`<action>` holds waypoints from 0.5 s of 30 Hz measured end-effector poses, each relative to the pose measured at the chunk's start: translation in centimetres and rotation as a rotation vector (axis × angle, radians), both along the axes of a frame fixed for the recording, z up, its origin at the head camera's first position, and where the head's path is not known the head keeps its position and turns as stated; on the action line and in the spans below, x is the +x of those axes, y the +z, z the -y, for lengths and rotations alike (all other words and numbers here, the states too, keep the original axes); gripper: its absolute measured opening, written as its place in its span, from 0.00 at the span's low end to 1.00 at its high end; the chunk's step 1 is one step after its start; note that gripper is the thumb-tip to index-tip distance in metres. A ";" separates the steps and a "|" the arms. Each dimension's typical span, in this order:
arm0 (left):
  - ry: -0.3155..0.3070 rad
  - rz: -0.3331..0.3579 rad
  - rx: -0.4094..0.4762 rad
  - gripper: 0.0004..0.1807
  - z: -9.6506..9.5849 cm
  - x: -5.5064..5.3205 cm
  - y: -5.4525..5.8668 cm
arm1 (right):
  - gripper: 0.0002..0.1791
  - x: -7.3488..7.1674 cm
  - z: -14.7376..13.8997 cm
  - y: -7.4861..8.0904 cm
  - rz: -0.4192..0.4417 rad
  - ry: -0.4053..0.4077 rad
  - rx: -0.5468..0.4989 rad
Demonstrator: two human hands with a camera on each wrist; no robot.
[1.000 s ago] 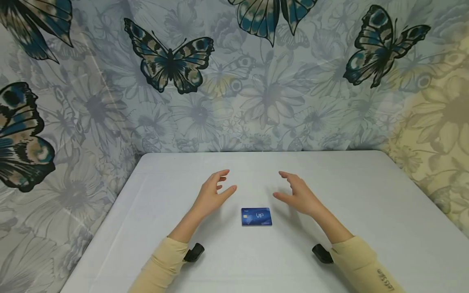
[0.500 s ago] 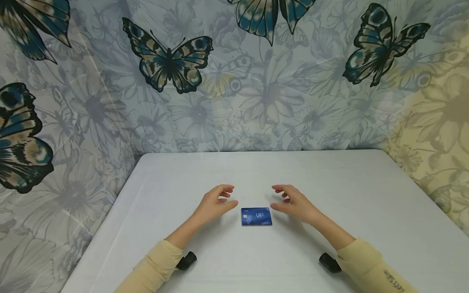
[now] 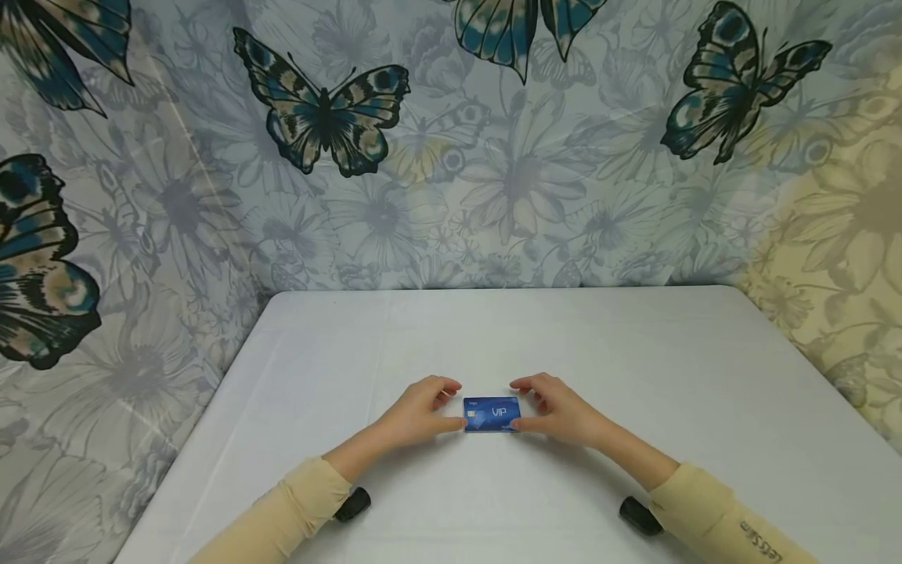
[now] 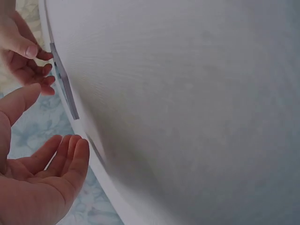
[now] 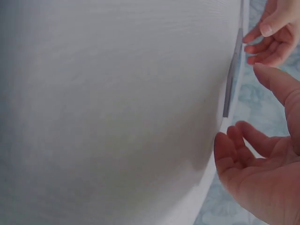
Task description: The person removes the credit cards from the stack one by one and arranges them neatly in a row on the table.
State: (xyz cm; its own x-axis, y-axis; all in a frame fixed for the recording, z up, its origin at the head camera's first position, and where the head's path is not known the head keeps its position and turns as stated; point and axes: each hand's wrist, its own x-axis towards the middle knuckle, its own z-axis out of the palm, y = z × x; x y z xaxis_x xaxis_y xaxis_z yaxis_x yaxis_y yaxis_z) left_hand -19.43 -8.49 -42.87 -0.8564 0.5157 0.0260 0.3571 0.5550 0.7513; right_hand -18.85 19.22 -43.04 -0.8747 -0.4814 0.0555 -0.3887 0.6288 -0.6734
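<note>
A blue plastic card marked VIP lies flat on the white table. At its left end is my left hand, thumb tip by the card's edge in the head view. My right hand mirrors it at the right end, its thumb appearing to overlap the near corner. Both hands have loosely bent fingers with thumbs spread apart. Seen edge-on, the card shows a grey side in the left wrist view, apart from the left fingers. A similar gap separates the right fingers from the card in the right wrist view.
White cloth covers the table, whose far edge meets a wall patterned with flowers and butterflies. A black wrist device sits below the left sleeve, another black device by the right one.
Both hands have come nearer and inward, from beyond the card to its two ends. Their thumbs and fingers have drawn somewhat closer together. The card stays where it was.
</note>
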 end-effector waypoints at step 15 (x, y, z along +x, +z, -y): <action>-0.067 -0.074 -0.146 0.35 -0.9 -0.3 -0.6 | 0.30 0.3 0.3 -0.4 -0.040 0.020 0.088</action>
State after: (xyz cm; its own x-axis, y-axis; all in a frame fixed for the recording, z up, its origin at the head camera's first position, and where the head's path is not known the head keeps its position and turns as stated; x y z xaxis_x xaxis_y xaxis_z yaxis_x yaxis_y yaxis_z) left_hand -19.75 -7.61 -43.49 -0.8187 0.5742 0.0086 0.4483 0.6296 0.6345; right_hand -18.57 18.89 -43.42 -0.8627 -0.5035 0.0470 -0.4277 0.6768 -0.5992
